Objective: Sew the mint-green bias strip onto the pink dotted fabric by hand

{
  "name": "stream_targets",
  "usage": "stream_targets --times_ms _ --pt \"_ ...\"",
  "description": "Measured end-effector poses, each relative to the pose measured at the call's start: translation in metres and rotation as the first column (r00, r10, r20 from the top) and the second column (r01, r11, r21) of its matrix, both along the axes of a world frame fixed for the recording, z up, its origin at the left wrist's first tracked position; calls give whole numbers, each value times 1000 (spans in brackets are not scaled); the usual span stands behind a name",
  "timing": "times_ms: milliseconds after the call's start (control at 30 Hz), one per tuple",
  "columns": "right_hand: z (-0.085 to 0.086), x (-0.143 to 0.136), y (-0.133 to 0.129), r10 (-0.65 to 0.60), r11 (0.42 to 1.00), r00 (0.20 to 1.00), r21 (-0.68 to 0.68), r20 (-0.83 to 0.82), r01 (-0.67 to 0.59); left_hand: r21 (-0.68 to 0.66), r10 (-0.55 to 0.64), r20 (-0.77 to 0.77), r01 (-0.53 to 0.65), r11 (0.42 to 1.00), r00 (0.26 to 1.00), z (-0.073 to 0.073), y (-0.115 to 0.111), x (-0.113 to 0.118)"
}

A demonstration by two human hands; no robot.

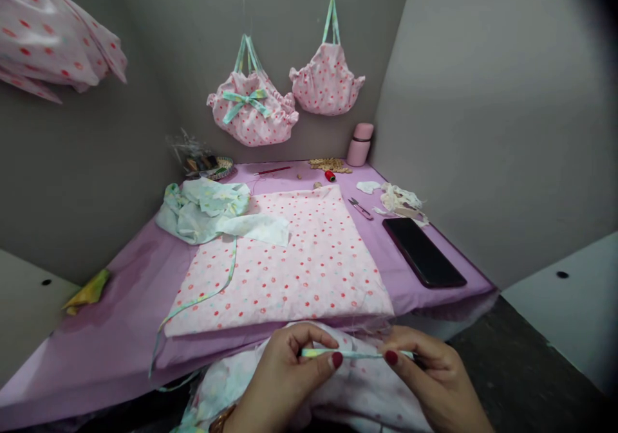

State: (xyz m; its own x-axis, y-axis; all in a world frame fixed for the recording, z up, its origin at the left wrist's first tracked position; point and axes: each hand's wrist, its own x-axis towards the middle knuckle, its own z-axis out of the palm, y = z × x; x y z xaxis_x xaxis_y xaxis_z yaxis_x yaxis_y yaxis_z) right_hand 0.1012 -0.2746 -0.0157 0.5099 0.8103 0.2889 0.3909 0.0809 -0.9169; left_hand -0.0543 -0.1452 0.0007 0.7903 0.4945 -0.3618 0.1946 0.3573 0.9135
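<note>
Between my two hands a narrow green-yellow fabric strap (357, 354) is stretched level above my lap. My left hand (294, 368) pinches one end between thumb and forefinger. The other end is in the pinch of my right hand (425, 362). Whether a needle is also in my right fingers, I cannot tell. Spotted pink cloth (367, 388) lies on my lap below. Just beyond my hands, a folded pink dotted fabric (299, 272) covers the middle of the table. A long thin green strap (234, 266) trails over its left side.
On the lilac-covered table (120, 330) are crumpled mint fabric (203, 208), thread snips (360, 209), a black phone (425, 253), a red thread spool (329, 175), lace scraps (400, 198) and a pink flask (360, 145). Two dotted pouches hang behind, one a bow-tied pouch (253, 111).
</note>
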Motion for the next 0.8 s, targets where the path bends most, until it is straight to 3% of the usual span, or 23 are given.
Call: stream_targets --times_ms 133,333,533,800 --pt "7 -2 2 9 1000 1000 -13 9 -9 -45 -56 -8 55 997 998 -1 1 -2" --pt "10 -4 6 8 1000 999 -17 41 -7 121 11 -41 -6 993 999 5 4 -8" --pt "7 -7 9 -26 999 998 -29 51 27 301 -18 -12 21 954 1000 5 4 -13" --pt "0 -4 5 -26 999 998 -32 59 28 385 -8 -125 55 921 992 9 2 -14"
